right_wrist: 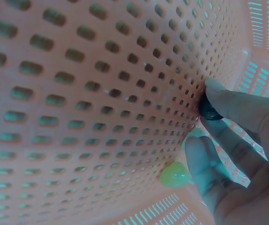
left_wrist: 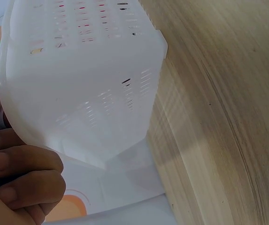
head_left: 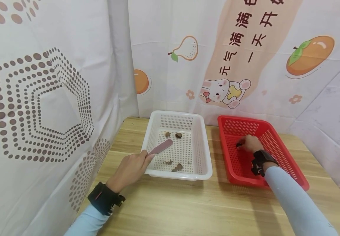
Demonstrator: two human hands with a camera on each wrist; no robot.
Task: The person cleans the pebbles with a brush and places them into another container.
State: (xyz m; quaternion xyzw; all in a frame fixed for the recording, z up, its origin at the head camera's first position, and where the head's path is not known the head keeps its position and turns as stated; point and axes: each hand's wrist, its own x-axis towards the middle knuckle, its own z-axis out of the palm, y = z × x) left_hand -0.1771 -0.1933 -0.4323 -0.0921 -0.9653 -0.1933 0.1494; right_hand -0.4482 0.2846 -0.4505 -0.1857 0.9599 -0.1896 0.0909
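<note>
Mauve and flat, a spatula extends over the white perforated plastic basket from the left hand, seemingly gripped at one end for reach, while the right hand pinches a dark glossy piece inside the red perforated plastic basket.

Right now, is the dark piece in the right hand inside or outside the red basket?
Inside: the right hand pinches the dark piece within the red basket, below its rim.
</note>
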